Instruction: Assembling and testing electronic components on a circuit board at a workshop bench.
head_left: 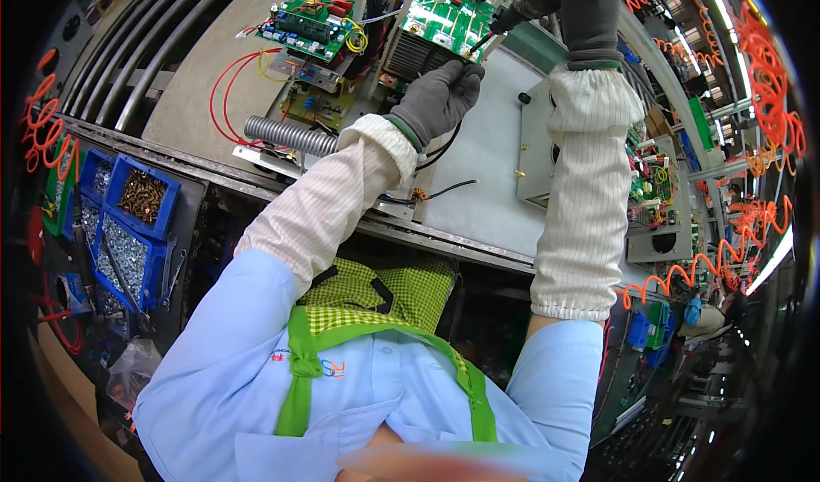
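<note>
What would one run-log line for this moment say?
left hand: by finned block under green circuit board, contact unclear | right hand: gripping dark tool, tip by board's corner | nearby: blue bins, small metal parts

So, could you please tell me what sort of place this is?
Probably an electronics assembly workshop, judging by the green circuit boards, blue bins of small metal parts and coiled orange hoses.

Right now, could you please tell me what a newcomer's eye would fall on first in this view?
Probably the orange hoses, coiled down the right side. Next, the green boards at the top centre, with the left hand just below and the right hand holding a dark tool beside them. At the left, blue bins hold small metal parts.
</note>
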A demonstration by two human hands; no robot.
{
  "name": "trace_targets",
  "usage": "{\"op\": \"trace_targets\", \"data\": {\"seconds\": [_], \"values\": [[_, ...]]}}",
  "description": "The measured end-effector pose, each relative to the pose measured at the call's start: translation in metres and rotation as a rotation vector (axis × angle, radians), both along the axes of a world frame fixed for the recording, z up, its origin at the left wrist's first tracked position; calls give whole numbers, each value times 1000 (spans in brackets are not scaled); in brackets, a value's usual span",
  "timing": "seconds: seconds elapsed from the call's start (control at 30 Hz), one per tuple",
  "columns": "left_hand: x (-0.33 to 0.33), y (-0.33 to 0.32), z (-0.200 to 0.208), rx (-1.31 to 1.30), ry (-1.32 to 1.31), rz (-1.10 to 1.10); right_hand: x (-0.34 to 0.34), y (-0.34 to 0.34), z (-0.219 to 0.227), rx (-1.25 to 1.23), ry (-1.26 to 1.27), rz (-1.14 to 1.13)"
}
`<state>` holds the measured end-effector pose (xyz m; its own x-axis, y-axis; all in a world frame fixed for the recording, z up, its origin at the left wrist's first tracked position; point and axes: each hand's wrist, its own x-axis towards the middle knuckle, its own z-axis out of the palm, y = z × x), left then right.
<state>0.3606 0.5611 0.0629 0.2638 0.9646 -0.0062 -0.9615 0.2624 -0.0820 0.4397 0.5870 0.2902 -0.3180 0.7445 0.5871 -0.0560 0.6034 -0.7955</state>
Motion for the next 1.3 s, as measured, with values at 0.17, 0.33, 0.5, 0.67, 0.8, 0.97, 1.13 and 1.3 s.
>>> {"op": "trace_targets", "data": {"seconds": [0.17, 0.33, 0.5, 0.67, 0.8, 0.97, 1.13, 1.3], "values": [[1, -1, 1, -11, -18, -26, -2, -2, 4, 21, -15, -35], [5, -10, 16, -108, 276, 129, -1, -11, 9, -89, -91, -9], [9, -7, 11, -10, 330, 207, -1, -1, -4, -82, 11, -9], [6, -4, 7, 21, 338, 212, 1, -10, -8, -24, 65, -3], [2, -3, 4, 38, 364, 165, 3, -22, -4, -40, -33, -36], [5, -4, 10, -37, 290, 96, -2, 2, -8, 51, 137, -31], [7, -6, 17, -131, 201, 79, -4, 8, -8, 38, 29, -1], [4, -9, 26, -125, 198, 79, -17, -16, -3, -136, 114, -117]]}}
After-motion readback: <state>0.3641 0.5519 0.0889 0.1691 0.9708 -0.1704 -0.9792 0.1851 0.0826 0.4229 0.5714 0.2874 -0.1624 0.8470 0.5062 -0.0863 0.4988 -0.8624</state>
